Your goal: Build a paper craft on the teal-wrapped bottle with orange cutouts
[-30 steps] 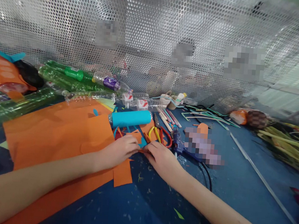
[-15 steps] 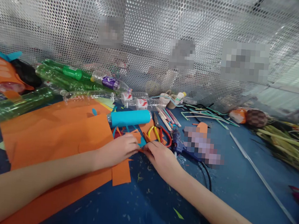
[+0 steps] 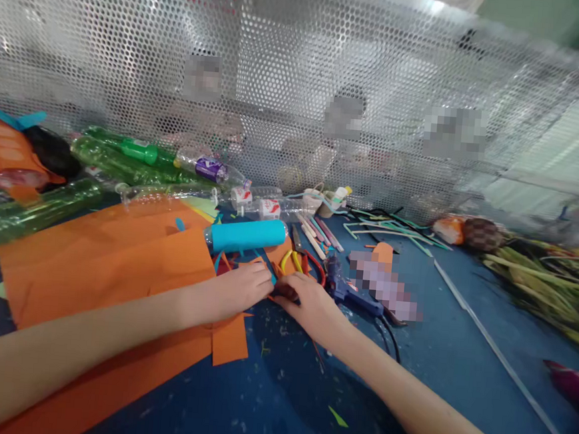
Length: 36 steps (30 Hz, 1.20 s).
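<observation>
My left hand (image 3: 244, 288) is closed above the edge of the large orange paper sheets (image 3: 115, 263), its fingertips by small orange and blue scraps. Close on its right, my right hand (image 3: 307, 305) has thumb and fingers curled together around something too small to make out. Just beyond them lies a bottle wrapped in blue paper (image 3: 248, 236). Scissors with yellow and red handles (image 3: 293, 263) lie behind my right hand, and a blue glue gun (image 3: 351, 292) rests to its right. A small orange paper piece (image 3: 230, 341) lies below my left hand.
Green bottles (image 3: 123, 160) and clear bottles (image 3: 270, 207) lie along a perforated metal screen (image 3: 282, 56), with people behind it. Coloured sticks (image 3: 325, 233), straws (image 3: 389, 228), a long clear strip (image 3: 490, 340) and dry leaves (image 3: 529, 283) spread rightward.
The view has shifted slightly. My right hand's thumb and fingers are a little further apart, and a thin dark reddish strand now shows below it. My left hand stays in nearly the same place.
</observation>
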{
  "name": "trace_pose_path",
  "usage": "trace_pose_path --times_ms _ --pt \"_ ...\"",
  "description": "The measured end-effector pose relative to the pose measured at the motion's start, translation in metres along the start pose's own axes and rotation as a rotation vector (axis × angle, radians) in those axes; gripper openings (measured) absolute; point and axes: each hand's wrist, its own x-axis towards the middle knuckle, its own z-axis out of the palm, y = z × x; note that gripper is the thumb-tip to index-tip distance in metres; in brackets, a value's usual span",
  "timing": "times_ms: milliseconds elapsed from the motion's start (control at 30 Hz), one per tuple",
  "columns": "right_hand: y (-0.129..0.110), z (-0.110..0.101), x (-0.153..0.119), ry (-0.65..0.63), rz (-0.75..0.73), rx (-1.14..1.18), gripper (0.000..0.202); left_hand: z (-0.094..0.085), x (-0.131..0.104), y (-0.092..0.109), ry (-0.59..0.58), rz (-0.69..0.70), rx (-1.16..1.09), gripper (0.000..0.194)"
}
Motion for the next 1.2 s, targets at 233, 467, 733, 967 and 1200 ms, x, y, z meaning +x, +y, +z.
trace_pose_path --times_ms 233,467,733,967,1200 --pt "0.001 -0.018 0.001 -0.249 0.136 0.62 0.026 -0.032 -0.012 -0.007 0.282 0.219 0.315 0.022" --pt "-0.009 -0.021 0.002 -0.174 0.179 0.899 0.024 -0.046 -0.014 -0.006 0.377 0.26 0.413 0.022" --pt "-0.008 -0.017 0.002 0.041 0.128 0.787 0.021 -0.041 -0.008 -0.008 0.355 0.1 0.17 0.019" --pt "-0.01 -0.015 0.003 0.228 0.116 0.806 0.02 -0.03 0.015 0.01 0.585 -0.823 -1.11 0.022" --pt "-0.014 -0.004 0.0 0.325 0.143 0.849 0.022 -0.025 0.022 0.025 0.723 -0.951 -1.641 0.016"
